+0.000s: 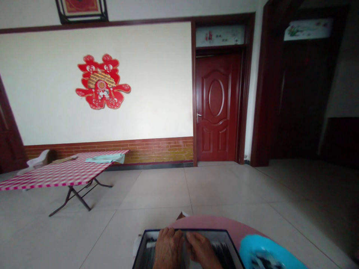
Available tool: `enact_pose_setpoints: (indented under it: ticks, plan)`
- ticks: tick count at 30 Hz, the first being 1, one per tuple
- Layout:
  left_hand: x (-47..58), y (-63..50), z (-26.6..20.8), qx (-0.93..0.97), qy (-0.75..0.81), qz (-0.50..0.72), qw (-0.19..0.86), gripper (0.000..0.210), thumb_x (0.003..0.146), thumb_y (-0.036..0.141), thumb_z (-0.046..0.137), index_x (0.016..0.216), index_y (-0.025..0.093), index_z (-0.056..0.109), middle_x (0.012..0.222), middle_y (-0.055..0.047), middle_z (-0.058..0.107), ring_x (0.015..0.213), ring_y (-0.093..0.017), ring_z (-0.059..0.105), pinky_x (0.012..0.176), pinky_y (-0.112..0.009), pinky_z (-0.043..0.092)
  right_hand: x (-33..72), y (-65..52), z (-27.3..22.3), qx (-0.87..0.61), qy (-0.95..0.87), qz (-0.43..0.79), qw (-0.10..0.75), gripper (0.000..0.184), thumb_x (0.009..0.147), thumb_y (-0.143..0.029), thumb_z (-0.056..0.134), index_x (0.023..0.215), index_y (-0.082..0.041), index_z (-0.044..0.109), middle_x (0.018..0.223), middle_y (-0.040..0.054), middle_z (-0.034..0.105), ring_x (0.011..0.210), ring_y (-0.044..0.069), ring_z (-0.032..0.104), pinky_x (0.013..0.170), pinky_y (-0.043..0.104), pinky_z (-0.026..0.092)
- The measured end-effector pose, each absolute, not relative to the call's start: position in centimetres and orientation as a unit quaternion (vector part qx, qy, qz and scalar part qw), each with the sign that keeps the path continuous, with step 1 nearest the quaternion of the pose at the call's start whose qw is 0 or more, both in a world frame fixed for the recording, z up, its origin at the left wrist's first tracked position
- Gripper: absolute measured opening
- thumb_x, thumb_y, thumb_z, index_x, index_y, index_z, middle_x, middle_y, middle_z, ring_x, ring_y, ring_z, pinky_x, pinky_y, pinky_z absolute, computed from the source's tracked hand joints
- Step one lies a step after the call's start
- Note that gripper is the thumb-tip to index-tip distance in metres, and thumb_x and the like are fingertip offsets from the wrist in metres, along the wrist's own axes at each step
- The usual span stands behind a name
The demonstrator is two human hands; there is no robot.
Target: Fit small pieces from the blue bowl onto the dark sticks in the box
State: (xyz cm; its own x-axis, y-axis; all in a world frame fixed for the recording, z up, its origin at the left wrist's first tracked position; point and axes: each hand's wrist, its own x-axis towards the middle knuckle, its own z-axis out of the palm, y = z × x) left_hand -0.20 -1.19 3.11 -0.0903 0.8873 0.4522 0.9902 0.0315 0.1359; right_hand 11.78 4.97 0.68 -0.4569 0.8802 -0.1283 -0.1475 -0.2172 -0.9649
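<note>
At the lower edge of the head view, a shallow dark-rimmed box (pixel 215 231) rests on a pink round tabletop (pixel 221 223). My left hand (pixel 169 246) is over the middle of the box, its fingers curled and closed. Close beside it, my right hand (pixel 201 248) has its thumb and fingers pinched together. Whatever lies between the fingertips is too small and blurred to name. Thin dark pieces (pixel 223 252) lie inside the box to the right of my hands. The near side of the box is cut off by the frame.
Right of the box sits a bright blue container (pixel 259 243) with dark and white contents. Farther left stands a folding table (pixel 64 173) with a pink checked cover and a pale green cloth (pixel 105 158) on it. A red door (pixel 216 108) is in the far wall.
</note>
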Motion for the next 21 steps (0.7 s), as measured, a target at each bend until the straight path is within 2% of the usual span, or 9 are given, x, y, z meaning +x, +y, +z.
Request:
enact_pose_setpoints:
  ticks: [5, 9, 11, 15, 17, 18, 21]
  plan:
    - [-0.2, -1.3, 3.1, -0.66, -0.707, -0.215, 0.137, 0.017, 0.083, 0.018, 0.049, 0.079, 0.025, 0.064, 0.081, -0.002, 0.066, 0.079, -0.02, 0.057, 0.071, -0.031, 0.036, 11.8, 4.9, 0.7, -0.393, -0.486, 0.701, 0.345, 0.044, 0.059, -0.06, 0.063, 0.067, -0.017, 0.06, 0.053, -0.0041, 0.052, 0.046, 0.008, 0.046, 0.044, 0.02, 0.03]
    - [-0.2, -1.1, 2.7, -0.667, -0.693, -0.233, 0.146, 0.016, 0.08, 0.016, 0.053, 0.083, 0.027, 0.064, 0.085, 0.0, 0.066, 0.082, -0.02, 0.058, 0.073, -0.031, 0.037, 11.7, 5.2, 0.1, -0.373, -0.493, 0.701, 0.356, 0.046, 0.057, -0.061, 0.065, 0.061, -0.016, 0.058, 0.047, -0.0054, 0.049, 0.042, 0.007, 0.043, 0.043, 0.02, 0.028]
    - [-0.3, -1.0, 2.4, -0.668, -0.691, -0.234, 0.147, 0.016, 0.079, 0.016, 0.054, 0.081, 0.027, 0.064, 0.085, 0.0, 0.067, 0.083, -0.02, 0.058, 0.072, -0.031, 0.038, 11.9, 5.3, 0.1, -0.369, -0.492, 0.704, 0.354, 0.043, 0.056, -0.058, 0.067, 0.061, -0.016, 0.058, 0.048, -0.0047, 0.051, 0.045, 0.008, 0.046, 0.045, 0.021, 0.03]
    - [-0.4, -0.9, 2.3, -0.667, -0.692, -0.228, 0.157, 0.017, 0.08, 0.016, 0.052, 0.079, 0.027, 0.064, 0.081, 0.0, 0.067, 0.078, -0.02, 0.059, 0.069, -0.031, 0.039, 12.4, 5.2, 0.9, -0.354, -0.475, 0.734, 0.332, 0.037, 0.055, -0.048, 0.072, 0.076, -0.019, 0.063, 0.068, -0.0006, 0.063, 0.063, 0.012, 0.057, 0.054, 0.022, 0.038]
    - [-0.4, -1.0, 2.4, -0.666, -0.692, -0.227, 0.162, 0.016, 0.08, 0.016, 0.052, 0.079, 0.026, 0.065, 0.079, 0.0, 0.067, 0.076, -0.019, 0.059, 0.069, -0.031, 0.039, 12.4, 5.2, 1.1, -0.338, -0.454, 0.763, 0.311, 0.041, 0.059, -0.051, 0.069, 0.087, -0.022, 0.063, 0.081, 0.0012, 0.066, 0.071, 0.014, 0.06, 0.057, 0.023, 0.041]
    - [-0.4, -1.0, 2.4, -0.666, -0.692, -0.227, 0.162, 0.016, 0.08, 0.016, 0.053, 0.079, 0.026, 0.065, 0.078, 0.0, 0.067, 0.075, -0.019, 0.059, 0.07, -0.031, 0.039, 12.4, 5.2, 1.0, -0.341, -0.445, 0.771, 0.302, 0.042, 0.062, -0.054, 0.066, 0.087, -0.021, 0.063, 0.081, 0.0015, 0.066, 0.069, 0.014, 0.06, 0.055, 0.023, 0.041]
    - [-0.3, -1.0, 2.5, -0.668, -0.693, -0.226, 0.152, 0.014, 0.079, 0.016, 0.054, 0.078, 0.026, 0.065, 0.08, 0.0, 0.067, 0.077, -0.02, 0.059, 0.071, -0.031, 0.04, 11.9, 5.4, 0.2, -0.384, -0.468, 0.737, 0.301, 0.046, 0.064, -0.062, 0.059, 0.072, -0.017, 0.062, 0.056, -0.0016, 0.057, 0.048, 0.01, 0.051, 0.043, 0.02, 0.033]
